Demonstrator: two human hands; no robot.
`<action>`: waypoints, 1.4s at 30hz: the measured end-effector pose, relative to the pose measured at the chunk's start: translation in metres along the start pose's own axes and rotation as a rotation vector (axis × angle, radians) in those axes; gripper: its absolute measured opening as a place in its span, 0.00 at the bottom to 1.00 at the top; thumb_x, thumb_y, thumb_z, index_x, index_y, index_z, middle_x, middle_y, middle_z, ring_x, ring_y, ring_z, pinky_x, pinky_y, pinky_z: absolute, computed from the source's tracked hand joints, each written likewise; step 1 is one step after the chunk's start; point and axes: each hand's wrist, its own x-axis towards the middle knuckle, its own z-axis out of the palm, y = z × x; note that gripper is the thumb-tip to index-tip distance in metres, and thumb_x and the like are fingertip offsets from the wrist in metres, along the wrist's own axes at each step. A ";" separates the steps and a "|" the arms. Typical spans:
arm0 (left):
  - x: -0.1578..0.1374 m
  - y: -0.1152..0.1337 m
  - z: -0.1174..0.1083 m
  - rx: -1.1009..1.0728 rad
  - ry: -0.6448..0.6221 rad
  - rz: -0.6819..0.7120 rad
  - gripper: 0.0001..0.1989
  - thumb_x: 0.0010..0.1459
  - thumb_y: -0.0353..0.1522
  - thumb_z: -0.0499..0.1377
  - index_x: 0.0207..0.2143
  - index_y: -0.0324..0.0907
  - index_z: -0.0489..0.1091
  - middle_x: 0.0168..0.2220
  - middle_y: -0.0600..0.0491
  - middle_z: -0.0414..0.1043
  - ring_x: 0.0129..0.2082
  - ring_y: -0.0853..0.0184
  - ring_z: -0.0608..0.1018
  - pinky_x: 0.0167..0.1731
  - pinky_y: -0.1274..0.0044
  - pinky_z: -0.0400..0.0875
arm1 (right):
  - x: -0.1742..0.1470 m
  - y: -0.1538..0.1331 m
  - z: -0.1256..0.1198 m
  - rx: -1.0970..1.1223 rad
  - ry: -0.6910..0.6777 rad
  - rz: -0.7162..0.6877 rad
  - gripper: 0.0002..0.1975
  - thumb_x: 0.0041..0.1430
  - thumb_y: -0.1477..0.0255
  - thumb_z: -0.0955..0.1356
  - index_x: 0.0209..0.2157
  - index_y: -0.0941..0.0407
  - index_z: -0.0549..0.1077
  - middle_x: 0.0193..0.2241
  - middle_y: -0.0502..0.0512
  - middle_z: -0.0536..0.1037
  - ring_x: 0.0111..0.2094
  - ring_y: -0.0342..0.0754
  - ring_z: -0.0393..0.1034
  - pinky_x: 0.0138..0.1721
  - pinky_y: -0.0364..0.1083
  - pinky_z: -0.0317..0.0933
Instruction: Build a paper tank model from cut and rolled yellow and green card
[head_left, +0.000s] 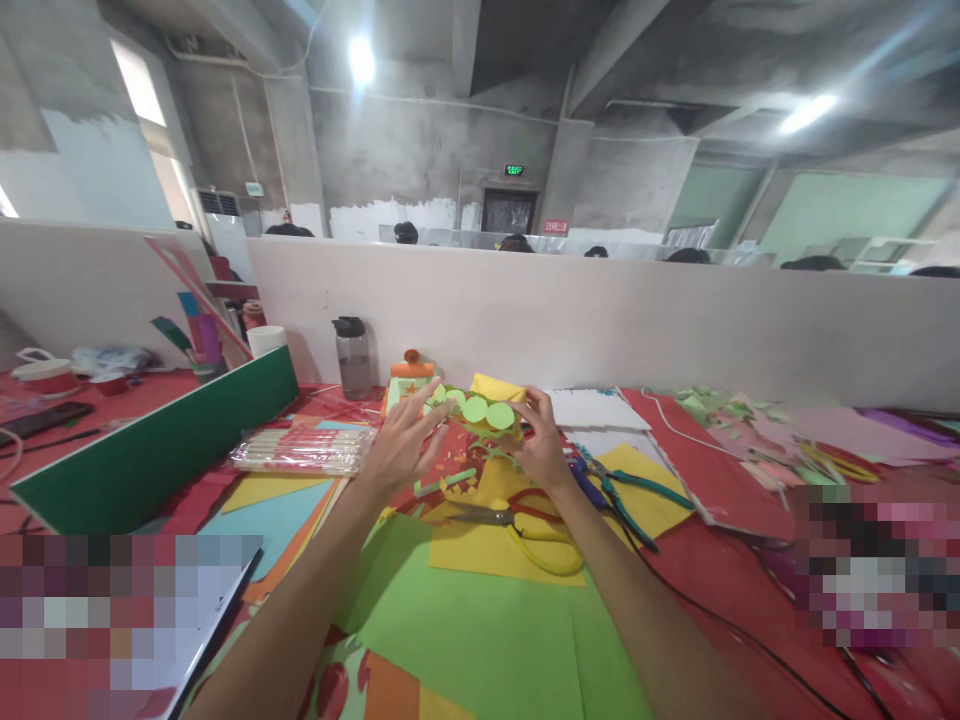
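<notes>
Left hand point(401, 440) and right hand point(541, 440) raised above the table, either side of a paper piece point(475, 410) trimmed with a row of pale green discs. The right hand grasps the piece's right end with bent fingers; the left, fingers extended, meets its left end, though whether it grips cannot be told. The piece thus lies between the hands, above cut paper scraps.

Containers: beyond the left hand, a transparent bottle point(352, 362) with dark lid, upright and partly filled with liquid; nearer, a clear packet point(304, 450) of pale sticks, lying flat. Farther left, a white cup point(268, 340), its contents hidden, stands behind an upright green board point(161, 445).

Between the forearms, scissors point(502, 517) with red and yellow handles lie on a yellow sheet point(465, 555), which overlaps green sheets point(465, 635). Teal-handled pliers point(637, 487) rest just beside the right forearm. Light green scraps point(712, 415) are heaped well to the right. A white partition point(600, 315) closes off the table's far side.
</notes>
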 end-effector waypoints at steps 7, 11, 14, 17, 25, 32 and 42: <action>0.002 0.002 -0.001 -0.037 0.081 -0.044 0.19 0.68 0.32 0.51 0.60 0.43 0.61 0.64 0.42 0.61 0.62 0.57 0.66 0.59 0.62 0.63 | 0.001 -0.001 0.000 0.000 -0.001 -0.006 0.24 0.53 0.52 0.73 0.47 0.52 0.78 0.54 0.62 0.61 0.59 0.61 0.61 0.63 0.59 0.56; 0.002 -0.001 0.001 -0.034 0.113 0.024 0.07 0.67 0.31 0.54 0.46 0.44 0.69 0.54 0.47 0.73 0.55 0.60 0.73 0.55 0.65 0.66 | 0.001 0.000 0.000 -0.017 0.002 -0.019 0.25 0.53 0.51 0.73 0.47 0.52 0.78 0.54 0.62 0.62 0.59 0.61 0.61 0.63 0.59 0.56; 0.001 -0.002 0.002 -0.043 0.115 0.058 0.05 0.67 0.30 0.55 0.39 0.45 0.70 0.48 0.51 0.77 0.50 0.63 0.76 0.52 0.68 0.67 | 0.001 0.000 0.001 -0.019 0.002 -0.031 0.25 0.53 0.51 0.73 0.47 0.52 0.78 0.53 0.62 0.62 0.58 0.60 0.61 0.62 0.59 0.56; 0.001 -0.002 0.001 -0.058 0.114 0.065 0.05 0.67 0.31 0.54 0.39 0.45 0.70 0.48 0.51 0.77 0.49 0.64 0.76 0.50 0.69 0.67 | 0.001 0.000 0.001 -0.018 -0.006 -0.028 0.25 0.53 0.51 0.73 0.46 0.52 0.78 0.54 0.62 0.61 0.58 0.61 0.61 0.62 0.59 0.56; 0.001 -0.002 0.001 -0.071 0.114 0.027 0.08 0.68 0.34 0.53 0.38 0.44 0.69 0.46 0.49 0.77 0.48 0.63 0.77 0.50 0.68 0.67 | -0.001 -0.001 0.001 -0.030 -0.024 -0.005 0.23 0.53 0.51 0.73 0.46 0.50 0.78 0.54 0.60 0.61 0.60 0.61 0.59 0.63 0.60 0.56; -0.001 -0.005 0.005 -0.062 0.093 0.014 0.08 0.69 0.31 0.51 0.41 0.44 0.70 0.47 0.50 0.77 0.50 0.64 0.76 0.50 0.70 0.67 | -0.001 -0.001 0.001 -0.029 -0.020 -0.010 0.24 0.53 0.51 0.73 0.46 0.51 0.78 0.54 0.61 0.61 0.59 0.61 0.60 0.62 0.60 0.57; -0.002 -0.006 0.004 -0.080 0.029 0.008 0.10 0.70 0.28 0.47 0.44 0.44 0.68 0.49 0.49 0.76 0.51 0.63 0.75 0.50 0.70 0.66 | 0.000 -0.002 0.001 -0.037 -0.024 -0.010 0.24 0.53 0.51 0.73 0.46 0.51 0.78 0.54 0.61 0.61 0.59 0.61 0.60 0.62 0.60 0.57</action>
